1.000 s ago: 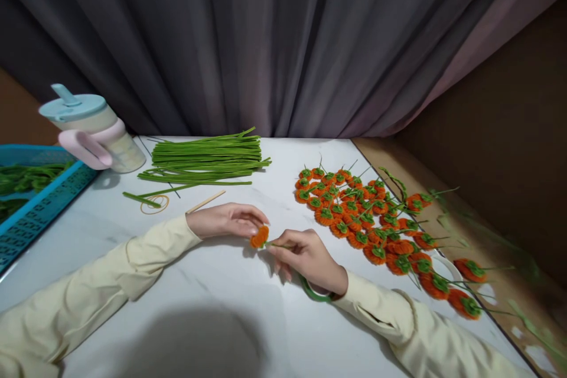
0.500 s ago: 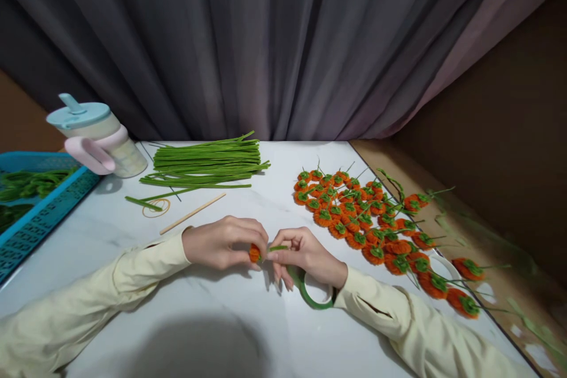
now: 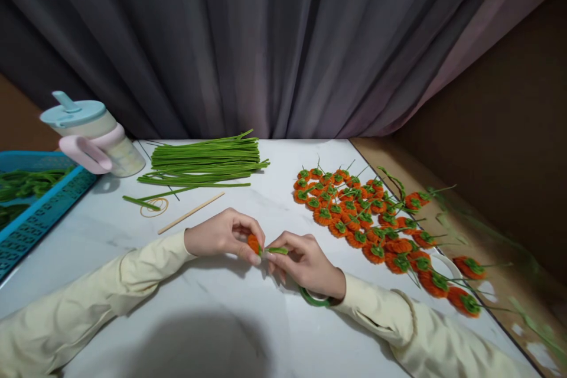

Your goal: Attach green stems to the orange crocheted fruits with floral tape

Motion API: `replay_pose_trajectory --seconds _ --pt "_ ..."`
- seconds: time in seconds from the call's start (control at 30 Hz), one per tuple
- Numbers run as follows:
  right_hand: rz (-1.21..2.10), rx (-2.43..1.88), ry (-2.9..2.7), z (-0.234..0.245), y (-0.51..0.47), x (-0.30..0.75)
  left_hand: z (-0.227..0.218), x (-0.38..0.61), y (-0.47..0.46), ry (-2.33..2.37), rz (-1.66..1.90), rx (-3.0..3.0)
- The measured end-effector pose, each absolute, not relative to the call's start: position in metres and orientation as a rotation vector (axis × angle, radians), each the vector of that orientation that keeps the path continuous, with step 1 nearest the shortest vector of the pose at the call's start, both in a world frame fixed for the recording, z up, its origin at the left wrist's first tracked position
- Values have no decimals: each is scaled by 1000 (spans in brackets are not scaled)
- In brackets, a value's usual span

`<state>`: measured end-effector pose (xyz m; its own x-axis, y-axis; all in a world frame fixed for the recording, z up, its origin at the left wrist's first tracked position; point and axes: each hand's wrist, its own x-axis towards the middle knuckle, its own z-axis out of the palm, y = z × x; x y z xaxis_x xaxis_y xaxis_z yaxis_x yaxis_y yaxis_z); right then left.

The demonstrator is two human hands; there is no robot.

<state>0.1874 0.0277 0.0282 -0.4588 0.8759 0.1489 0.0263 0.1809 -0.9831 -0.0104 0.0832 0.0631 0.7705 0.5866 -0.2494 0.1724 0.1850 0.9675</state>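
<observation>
My left hand (image 3: 224, 236) pinches a small orange fuzzy flower head (image 3: 254, 244) over the white table (image 3: 221, 319). Right beside it, my right hand (image 3: 303, 263) pinches the green stem (image 3: 277, 250) that sticks out of that flower. A green bangle (image 3: 313, 299) sits on my right wrist. Both hands meet just left of a spread of several finished orange flowers with green centres (image 3: 354, 212).
A bundle of green fuzzy stems (image 3: 206, 160) lies at the back. A wooden stick (image 3: 191, 212) and a rubber band (image 3: 155, 205) lie near it. A blue-lidded cup with a pink handle (image 3: 91, 136) and a blue basket (image 3: 31, 212) stand at the left. A dark curtain hangs behind.
My left hand closed round the orange flower, which was out at its fingertips a second ago. Both hands drew closer together and toward me, and the right fingers shifted along the green stem.
</observation>
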Motion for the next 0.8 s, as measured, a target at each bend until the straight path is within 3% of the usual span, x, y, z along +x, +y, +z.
replay_pose_trajectory --seconds 0.23,0.47,0.8 --pt "336 -692 -2149 16 25 194 57 -10 84 712 269 1049" --pt "-62 -649 -2259 22 26 194 49 -8 83 678 217 699" --pt "-265 -564 -2396 26 26 194 42 -6 81 760 226 560"
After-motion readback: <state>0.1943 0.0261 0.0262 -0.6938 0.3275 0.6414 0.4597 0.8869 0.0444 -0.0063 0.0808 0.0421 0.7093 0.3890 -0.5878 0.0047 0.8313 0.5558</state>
